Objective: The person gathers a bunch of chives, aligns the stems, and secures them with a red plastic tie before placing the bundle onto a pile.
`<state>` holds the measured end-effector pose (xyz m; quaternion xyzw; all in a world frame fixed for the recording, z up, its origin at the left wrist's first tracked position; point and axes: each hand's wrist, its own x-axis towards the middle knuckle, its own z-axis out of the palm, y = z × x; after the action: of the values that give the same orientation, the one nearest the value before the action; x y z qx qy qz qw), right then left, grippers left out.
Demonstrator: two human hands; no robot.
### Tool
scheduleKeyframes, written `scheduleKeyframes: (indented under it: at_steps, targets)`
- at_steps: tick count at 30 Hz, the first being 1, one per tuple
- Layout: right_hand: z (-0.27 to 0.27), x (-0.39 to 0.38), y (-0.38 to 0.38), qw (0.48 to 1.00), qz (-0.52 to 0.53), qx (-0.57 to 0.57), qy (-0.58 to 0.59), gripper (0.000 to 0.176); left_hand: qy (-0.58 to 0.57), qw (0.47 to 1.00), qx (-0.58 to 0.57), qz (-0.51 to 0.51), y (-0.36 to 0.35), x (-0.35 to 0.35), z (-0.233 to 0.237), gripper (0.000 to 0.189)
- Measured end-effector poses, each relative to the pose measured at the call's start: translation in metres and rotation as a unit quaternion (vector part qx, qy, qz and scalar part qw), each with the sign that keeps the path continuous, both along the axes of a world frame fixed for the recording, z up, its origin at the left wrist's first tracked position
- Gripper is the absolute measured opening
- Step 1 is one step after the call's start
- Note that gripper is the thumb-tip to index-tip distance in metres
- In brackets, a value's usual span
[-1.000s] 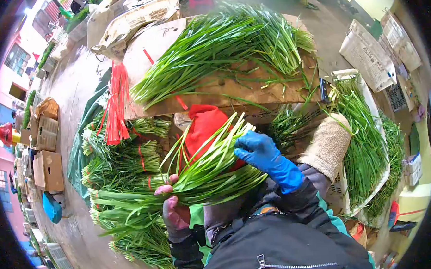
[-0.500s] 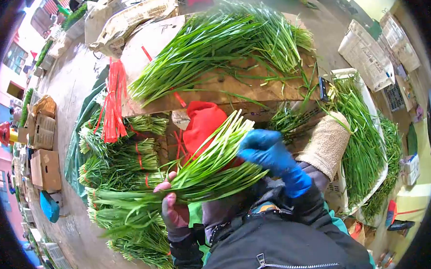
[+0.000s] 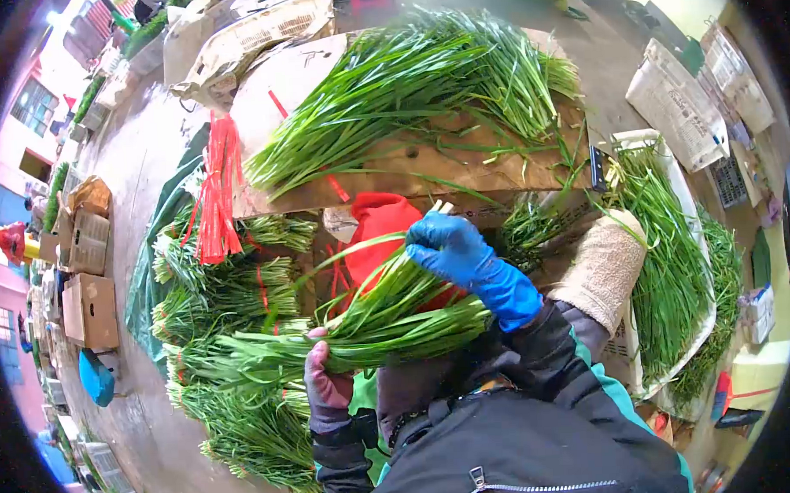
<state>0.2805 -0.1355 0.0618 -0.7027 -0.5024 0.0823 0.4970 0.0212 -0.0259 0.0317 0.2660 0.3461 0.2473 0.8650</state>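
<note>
My left hand, in a thin pinkish-purple glove, is closed around the middle of a loose bunch of garlic chives. The pale stem ends point up and right, and the leaves hang left. My right hand, in a blue rubber glove, is over the stem ends with fingers pinched together. From its fingers a single chive leaf runs out to the left. Behind the bunch lies a red cloth. Tied chive bundles with red bands are stacked at my left.
A wooden board ahead bears a large heap of loose chives. Red plastic ties hang at its left corner. At my right stands a white crate of chives. A cardboard box is farther left.
My right hand has moved left and slightly up, from beside the bunch to over its stem ends, and now pinches a leaf. My left hand still holds the bunch.
</note>
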Motion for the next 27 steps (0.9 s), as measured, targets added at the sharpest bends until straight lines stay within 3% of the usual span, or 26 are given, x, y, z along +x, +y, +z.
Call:
scheduleKeyframes:
  at_steps: [4, 6, 9, 10, 13, 15, 17, 18, 20, 23, 24, 25, 27]
  targets:
    - [-0.010, 0.009, -0.018, 0.996, -0.055, -0.014, 0.069, 0.021, 0.018, 0.999, -0.029, 0.003, 0.005, 0.003, -0.012, 0.031]
    - [-0.008, 0.008, -0.030, 0.997, -0.045, -0.066, 0.023, 0.033, 0.023, 0.999, -0.031, 0.002, 0.007, 0.004, -0.019, 0.031]
    - [-0.004, -0.001, -0.028, 0.998, -0.046, -0.044, 0.002, 0.039, 0.025, 0.999, -0.027, -0.011, 0.007, 0.003, -0.019, 0.031]
    - [0.006, -0.009, -0.026, 0.992, -0.062, -0.112, -0.006, 0.043, 0.020, 0.999, -0.031, 0.001, 0.004, 0.005, -0.015, 0.031]
    - [-0.018, -0.018, -0.018, 0.994, -0.094, -0.041, -0.048, 0.048, 0.004, 1.000, -0.031, -0.005, 0.003, 0.002, -0.012, 0.033]
    - [-0.018, -0.013, -0.021, 0.994, -0.062, -0.039, 0.084, 0.045, -0.023, 0.999, 0.026, -0.001, -0.003, 0.004, -0.005, 0.033]
    - [-0.017, -0.010, -0.021, 0.988, -0.087, -0.030, 0.123, 0.030, -0.013, 1.000, 0.016, 0.010, -0.008, 0.002, -0.006, 0.033]
    - [-0.018, -0.007, -0.019, 0.988, -0.089, -0.030, 0.120, 0.030, 0.000, 0.999, 0.033, 0.012, -0.010, 0.003, -0.004, 0.032]
    - [-0.024, 0.000, -0.013, 0.987, -0.091, -0.133, -0.001, 0.014, 0.003, 0.995, 0.097, 0.010, -0.014, 0.007, 0.003, 0.033]
    - [-0.023, -0.007, -0.001, 0.996, -0.067, -0.048, -0.011, 0.008, 0.034, 0.992, 0.124, -0.006, -0.016, 0.006, 0.001, 0.034]
    - [-0.027, -0.018, 0.003, 0.986, -0.005, -0.014, 0.168, 0.007, 0.033, 0.992, 0.124, -0.005, -0.015, 0.007, 0.001, 0.034]
    - [0.005, -0.033, 0.000, 0.943, 0.049, -0.033, 0.326, 0.006, 0.023, 0.993, 0.113, -0.007, -0.014, 0.008, 0.000, 0.035]
    - [0.053, -0.052, -0.009, 0.903, 0.111, -0.113, 0.399, 0.008, -0.011, 0.998, 0.068, 0.005, -0.015, 0.012, -0.001, 0.034]
